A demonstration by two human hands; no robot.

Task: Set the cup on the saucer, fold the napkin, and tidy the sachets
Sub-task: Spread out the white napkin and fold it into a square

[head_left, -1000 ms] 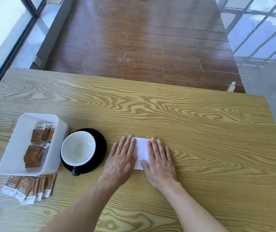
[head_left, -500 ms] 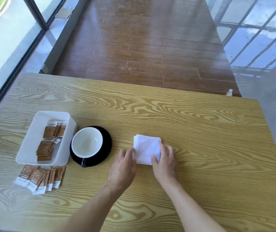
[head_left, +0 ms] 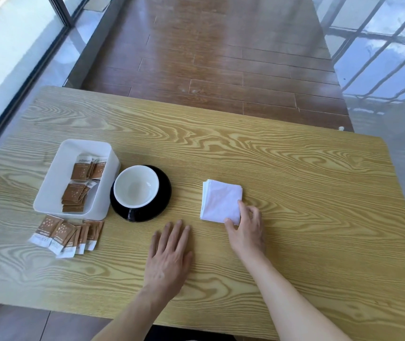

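While left hand (head_left: 169,252) lies flat, right hand (head_left: 245,227) pinches the napkin (head_left: 220,200) corner

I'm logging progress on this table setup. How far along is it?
Done: the cup sits on the black saucer, and the napkin lies folded into a small square. In hand: the right hand has its grip on the napkin's near right corner, while the left hand lies flat on the table. Left: a fan of loose sachets lies outside the white tray.
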